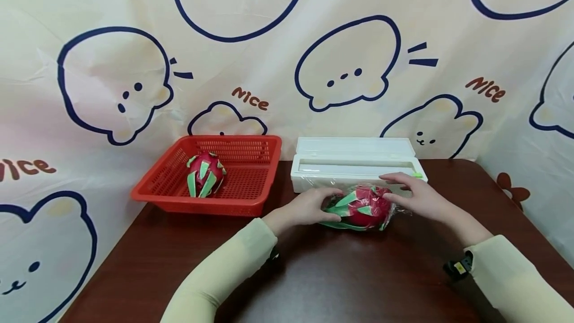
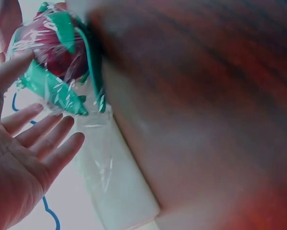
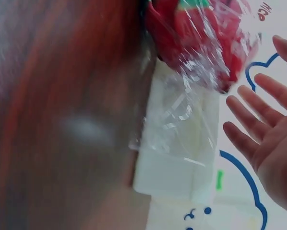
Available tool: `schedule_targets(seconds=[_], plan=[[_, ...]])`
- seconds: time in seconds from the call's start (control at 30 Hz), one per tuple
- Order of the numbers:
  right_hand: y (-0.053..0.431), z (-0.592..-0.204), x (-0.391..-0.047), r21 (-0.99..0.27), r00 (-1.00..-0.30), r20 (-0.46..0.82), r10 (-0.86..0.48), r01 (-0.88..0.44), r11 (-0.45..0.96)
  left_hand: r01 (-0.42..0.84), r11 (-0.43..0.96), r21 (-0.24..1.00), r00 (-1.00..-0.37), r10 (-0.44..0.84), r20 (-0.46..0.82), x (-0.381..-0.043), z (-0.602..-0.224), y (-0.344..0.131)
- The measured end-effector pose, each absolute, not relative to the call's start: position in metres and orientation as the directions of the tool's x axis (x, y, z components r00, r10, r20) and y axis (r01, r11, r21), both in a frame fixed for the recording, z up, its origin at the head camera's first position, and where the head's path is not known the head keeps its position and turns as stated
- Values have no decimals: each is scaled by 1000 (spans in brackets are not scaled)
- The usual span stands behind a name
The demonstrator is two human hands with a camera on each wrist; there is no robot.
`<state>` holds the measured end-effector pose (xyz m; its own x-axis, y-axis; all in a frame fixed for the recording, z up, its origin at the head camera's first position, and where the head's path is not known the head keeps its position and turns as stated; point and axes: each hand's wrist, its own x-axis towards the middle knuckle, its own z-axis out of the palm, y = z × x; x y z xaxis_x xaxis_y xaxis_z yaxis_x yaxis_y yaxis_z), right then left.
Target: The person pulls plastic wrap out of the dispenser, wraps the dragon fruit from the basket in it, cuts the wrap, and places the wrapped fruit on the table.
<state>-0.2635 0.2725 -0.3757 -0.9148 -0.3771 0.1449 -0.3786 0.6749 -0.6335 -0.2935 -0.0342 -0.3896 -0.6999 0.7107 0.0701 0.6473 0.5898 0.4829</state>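
Observation:
A red dragon fruit with green scales (image 1: 365,207) lies on the table in front of a white cling film box, with crinkled clear film (image 3: 182,110) around it. At its left end is my left hand (image 1: 307,207); in the left wrist view the thumb touches the film and the other fingers (image 2: 50,139) extend, loosely bent. My right hand (image 1: 417,195) is at the fruit's right end. The right wrist view shows its fingers spread and relaxed beside the film, gripping nothing. Loose film hangs from both ends of the fruit.
The white cling film box (image 1: 354,149) stands at the back with its lid raised. To the left, a red plastic basket (image 1: 251,207) holds another dragon fruit (image 1: 205,173). A patterned cloth (image 1: 278,64) hangs behind the dark brown table (image 1: 350,283).

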Motion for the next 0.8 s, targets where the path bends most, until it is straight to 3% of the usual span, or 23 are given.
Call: schedule_targets(seconds=[0.33, 0.57, 0.8], plan=[[296, -342, -269, -491, -916, 206, -344, -401, 773, 622, 525, 581, -717, 679, 155, -301, -361, -27], [316, -318, -280, -482, -941, 180, -287, -338, 808, 674, 519, 526, -701, 675, 231, -318, -343, -10], [325, -317, -292, -516, -964, 140, -226, -266, 814, 671, 573, 470, -713, 672, 200, -339, -336, 5]])
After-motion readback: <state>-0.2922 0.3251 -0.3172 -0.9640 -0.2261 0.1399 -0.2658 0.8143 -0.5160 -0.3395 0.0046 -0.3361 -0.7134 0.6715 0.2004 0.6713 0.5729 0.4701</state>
